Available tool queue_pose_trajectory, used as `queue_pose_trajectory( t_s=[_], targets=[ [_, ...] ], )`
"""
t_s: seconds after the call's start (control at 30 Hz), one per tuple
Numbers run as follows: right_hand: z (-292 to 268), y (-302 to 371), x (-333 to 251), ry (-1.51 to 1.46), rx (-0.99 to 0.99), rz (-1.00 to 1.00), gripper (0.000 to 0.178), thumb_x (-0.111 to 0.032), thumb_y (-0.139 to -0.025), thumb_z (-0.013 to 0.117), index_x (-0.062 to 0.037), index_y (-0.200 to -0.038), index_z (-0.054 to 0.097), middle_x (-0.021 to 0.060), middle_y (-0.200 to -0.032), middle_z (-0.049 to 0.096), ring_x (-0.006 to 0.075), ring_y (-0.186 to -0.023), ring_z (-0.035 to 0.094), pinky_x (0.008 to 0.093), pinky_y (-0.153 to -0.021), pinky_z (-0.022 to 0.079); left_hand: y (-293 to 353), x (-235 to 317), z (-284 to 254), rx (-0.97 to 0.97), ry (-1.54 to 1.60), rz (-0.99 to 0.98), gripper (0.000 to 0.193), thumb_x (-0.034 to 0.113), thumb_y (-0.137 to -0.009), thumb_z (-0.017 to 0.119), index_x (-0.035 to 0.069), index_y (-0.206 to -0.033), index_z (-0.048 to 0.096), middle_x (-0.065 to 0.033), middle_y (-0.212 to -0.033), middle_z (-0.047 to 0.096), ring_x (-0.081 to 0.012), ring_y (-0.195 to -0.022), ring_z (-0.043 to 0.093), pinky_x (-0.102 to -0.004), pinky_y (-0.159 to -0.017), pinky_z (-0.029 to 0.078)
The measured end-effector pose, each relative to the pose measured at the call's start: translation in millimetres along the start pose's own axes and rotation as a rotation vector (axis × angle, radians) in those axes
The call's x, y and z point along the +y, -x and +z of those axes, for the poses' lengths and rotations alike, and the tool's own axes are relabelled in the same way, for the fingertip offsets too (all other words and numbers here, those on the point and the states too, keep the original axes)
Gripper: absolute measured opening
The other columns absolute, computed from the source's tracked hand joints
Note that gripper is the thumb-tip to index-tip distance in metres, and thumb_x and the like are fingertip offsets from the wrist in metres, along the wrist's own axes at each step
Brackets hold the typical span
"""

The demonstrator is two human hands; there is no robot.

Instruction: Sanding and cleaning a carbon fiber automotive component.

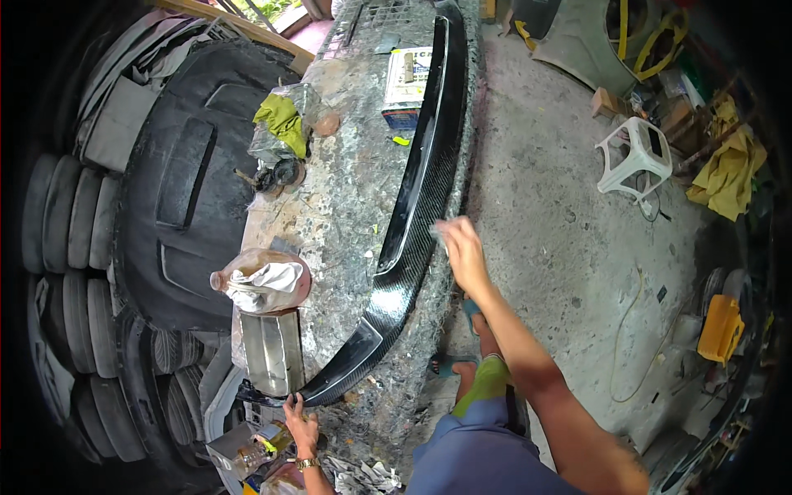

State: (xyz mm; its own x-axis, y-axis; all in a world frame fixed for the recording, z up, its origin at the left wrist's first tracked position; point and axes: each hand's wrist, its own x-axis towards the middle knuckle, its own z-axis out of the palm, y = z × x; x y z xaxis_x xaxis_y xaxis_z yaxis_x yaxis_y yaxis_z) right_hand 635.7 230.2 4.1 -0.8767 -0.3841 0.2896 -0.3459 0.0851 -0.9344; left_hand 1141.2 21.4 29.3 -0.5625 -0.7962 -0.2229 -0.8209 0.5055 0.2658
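Note:
A long, glossy black carbon-fibre car spoiler (422, 198) lies along the workbench, curving toward me at its near end. My left hand (302, 431), with a metal watch on the wrist, has its fingertips and thumb on that near end, gripping its edge. Beside the spoiler's right edge, about midway along, is my right hand (464, 254). Its fingers are pinched together around something pale and blurred that I cannot make out.
The rough, stained workbench (334, 190) also carries a box (402, 115), a green cloth (282, 124), a plastic jug (290, 293) with white rag and a rectangular metal tin (272, 351). Tyres (78, 318) and a black panel (177, 272) line the left. A white stool (635, 157) stands right.

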Motion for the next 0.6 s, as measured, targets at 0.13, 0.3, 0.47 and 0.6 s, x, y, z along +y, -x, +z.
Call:
queue_pose_trajectory(
  t_s=[0.13,0.3,0.47,0.6],
  targets=[
    [31,3,32,0.117,0.098,-0.108,0.017,0.003,-0.092,0.049,0.0065,-0.103,0.061,0.0205,-0.102,0.057,0.0376,-0.095,0.058,0.0410,-0.085,0.048,-4,0,6,0.003,0.006,0.051,0.071,0.003,-0.067,0.066,0.011,-0.137,0.054,-0.0216,-0.137,0.044,-0.0399,-0.129,0.044,-0.0444,-0.107,0.037],
    [73,167,-7,-0.001,-0.357,-0.105,0.022,0.004,-0.088,0.054,-0.0024,-0.105,0.067,0.0145,-0.104,0.063,0.0312,-0.104,0.060,0.0439,-0.097,0.047,0,0,2,-0.006,-0.039,0.018,0.070,0.003,-0.068,0.066,0.009,-0.137,0.054,-0.0218,-0.137,0.044,-0.0400,-0.128,0.044,-0.0442,-0.108,0.037],
    [23,92,-17,0.061,-0.090,-0.054,0.018,0.006,-0.088,0.055,0.0019,-0.101,0.066,0.0153,-0.101,0.060,0.0310,-0.095,0.061,0.0393,-0.084,0.050,0,-5,-3,-0.004,-0.039,0.055,0.069,0.004,-0.069,0.067,0.009,-0.137,0.054,-0.0227,-0.136,0.045,-0.0411,-0.126,0.045,-0.0437,-0.107,0.038],
    [29,46,12,0.097,0.013,0.002,0.027,0.005,-0.090,0.048,0.0018,-0.111,0.064,0.0185,-0.104,0.059,0.0361,-0.096,0.060,0.0355,-0.087,0.049,-6,2,0,0.014,-0.012,0.103,0.070,0.004,-0.068,0.065,0.008,-0.136,0.054,-0.0235,-0.135,0.046,-0.0413,-0.126,0.046,-0.0440,-0.105,0.039]
  ],
)
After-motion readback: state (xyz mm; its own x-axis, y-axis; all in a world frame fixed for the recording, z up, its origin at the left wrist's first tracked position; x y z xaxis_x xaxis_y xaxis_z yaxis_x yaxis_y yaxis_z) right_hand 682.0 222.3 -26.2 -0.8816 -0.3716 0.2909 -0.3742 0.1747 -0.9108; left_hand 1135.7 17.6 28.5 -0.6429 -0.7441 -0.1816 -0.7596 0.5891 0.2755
